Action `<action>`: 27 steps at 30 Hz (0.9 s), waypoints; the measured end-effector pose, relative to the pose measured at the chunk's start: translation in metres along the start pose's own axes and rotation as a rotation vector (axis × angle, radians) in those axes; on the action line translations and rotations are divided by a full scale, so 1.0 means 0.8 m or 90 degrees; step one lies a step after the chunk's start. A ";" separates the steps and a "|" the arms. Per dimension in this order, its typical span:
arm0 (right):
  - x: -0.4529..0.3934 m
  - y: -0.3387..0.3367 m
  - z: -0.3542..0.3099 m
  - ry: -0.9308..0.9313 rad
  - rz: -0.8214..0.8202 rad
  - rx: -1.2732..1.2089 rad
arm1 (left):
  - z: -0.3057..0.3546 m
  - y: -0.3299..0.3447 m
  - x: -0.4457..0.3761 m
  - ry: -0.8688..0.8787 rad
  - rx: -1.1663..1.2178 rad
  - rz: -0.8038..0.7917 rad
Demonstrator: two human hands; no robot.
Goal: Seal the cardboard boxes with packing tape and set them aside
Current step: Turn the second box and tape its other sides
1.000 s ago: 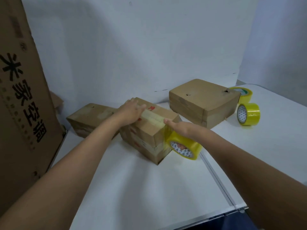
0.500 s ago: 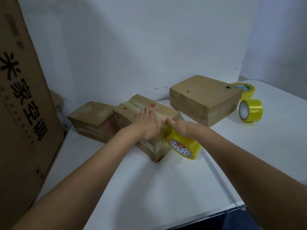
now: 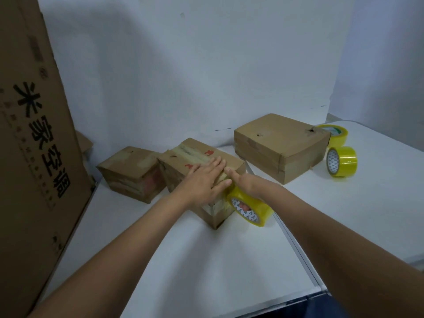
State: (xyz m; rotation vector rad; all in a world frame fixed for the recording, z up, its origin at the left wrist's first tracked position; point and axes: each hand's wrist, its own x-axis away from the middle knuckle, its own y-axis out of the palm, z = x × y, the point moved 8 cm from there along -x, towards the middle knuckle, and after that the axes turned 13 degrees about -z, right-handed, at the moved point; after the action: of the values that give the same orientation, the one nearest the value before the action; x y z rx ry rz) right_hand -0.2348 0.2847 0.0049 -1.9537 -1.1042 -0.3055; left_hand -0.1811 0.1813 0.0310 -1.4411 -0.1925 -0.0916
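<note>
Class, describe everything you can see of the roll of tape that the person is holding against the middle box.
The held tape roll is yellow and translucent, wound on a white core printed with small dark triangles. It stands on edge against the near right side of the middle box, its open core facing the camera. The right hand grips it from above, fingers seen through the core. The left hand lies flat on the box top beside it.

My left hand (image 3: 205, 180) lies flat, palm down, fingers straight and together, pressing on the box (image 3: 183, 157). My right hand (image 3: 246, 183) sits just beside it, fingers hooked through the tape roll (image 3: 250, 207), thumb stretched toward my left fingers. Both forearms reach forward, bare.
</note>
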 end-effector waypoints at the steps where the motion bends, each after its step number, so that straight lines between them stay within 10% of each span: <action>1: 0.003 -0.001 0.002 0.000 0.006 -0.013 | 0.000 0.000 0.004 -0.006 -0.006 0.006; 15: 0.056 -0.032 0.004 -0.213 0.075 -0.213 | -0.024 -0.033 0.038 -0.089 0.093 0.089; 22: 0.139 -0.083 -0.098 -0.501 -0.036 -0.417 | -0.057 -0.104 0.051 -0.024 0.642 0.013; 27: 0.133 -0.077 -0.128 -0.534 -0.040 -0.444 | -0.083 -0.092 0.030 -0.087 0.693 -0.011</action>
State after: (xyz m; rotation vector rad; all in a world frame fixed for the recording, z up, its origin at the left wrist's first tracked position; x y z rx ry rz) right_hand -0.2032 0.2835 0.1617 -2.7874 -1.7483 0.1586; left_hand -0.1660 0.1070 0.0996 -0.3588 -0.3048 0.0937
